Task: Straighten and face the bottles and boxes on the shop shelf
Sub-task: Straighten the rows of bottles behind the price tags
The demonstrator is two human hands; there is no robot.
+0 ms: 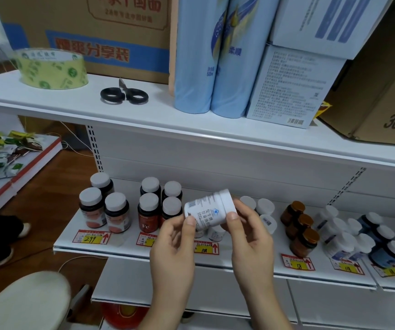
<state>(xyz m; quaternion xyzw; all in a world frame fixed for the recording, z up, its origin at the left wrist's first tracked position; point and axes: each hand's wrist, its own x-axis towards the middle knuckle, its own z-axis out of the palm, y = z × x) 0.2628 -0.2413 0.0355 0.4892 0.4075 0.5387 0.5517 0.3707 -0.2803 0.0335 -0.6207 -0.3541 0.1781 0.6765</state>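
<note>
White plastic supplement bottle (209,211) lies tilted between my left hand (172,246) and right hand (249,231), both pinching it; I should turn its label forward and stand it upright above the 108 price tag (206,248).

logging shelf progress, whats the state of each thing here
white bottle: lifted, tilted sideways, off the shelf
left hand: grips bottle base
right hand: grips bottle cap end
amber jars: upright, in a row
scissors: closed, lying flat
tape roll: lying flat
</note>
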